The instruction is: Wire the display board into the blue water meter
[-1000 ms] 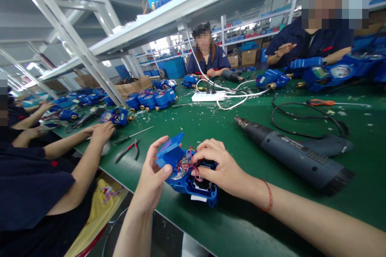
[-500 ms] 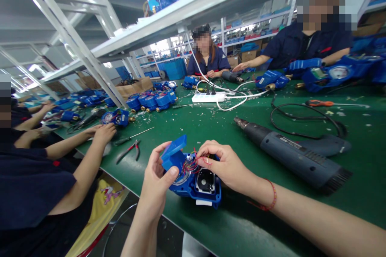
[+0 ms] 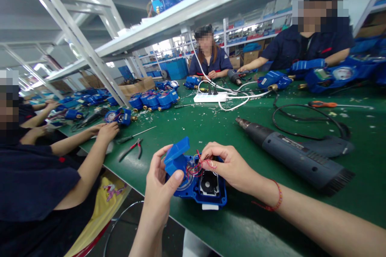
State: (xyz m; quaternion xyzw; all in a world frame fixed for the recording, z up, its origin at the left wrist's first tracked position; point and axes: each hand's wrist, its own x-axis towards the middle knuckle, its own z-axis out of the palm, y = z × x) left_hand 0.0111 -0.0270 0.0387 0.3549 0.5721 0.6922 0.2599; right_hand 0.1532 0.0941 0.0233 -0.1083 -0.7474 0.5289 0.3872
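Note:
A blue water meter housing [image 3: 196, 198] lies open on the green bench in front of me. My left hand [image 3: 164, 180] grips it at the left, thumb and fingers around the raised blue lid [image 3: 177, 156]. My right hand [image 3: 224, 164] pinches a bundle of thin red and other coloured wires [image 3: 194, 168] above the housing's right side. Under those fingers, a black round part in a white frame [image 3: 208, 184] sits inside the right compartment. A white tab [image 3: 210, 207] sticks out at the housing's near edge. The right fingertips partly hide the wire ends.
A heat gun [image 3: 289, 152] lies to the right, its cord looped behind. Red-handled pliers [image 3: 131, 150] and a screwdriver [image 3: 135, 134] lie left. Farther back are a white power strip [image 3: 210, 97], an orange screwdriver [image 3: 322, 104] and several blue meters [image 3: 153, 100]. Co-workers sit left and across.
The view has shifted slightly, so the bench appears a little to the right. Both hands keep their hold on the lid and wires. Across the bench, a co-worker's outstretched hand has moved toward a heat gun.

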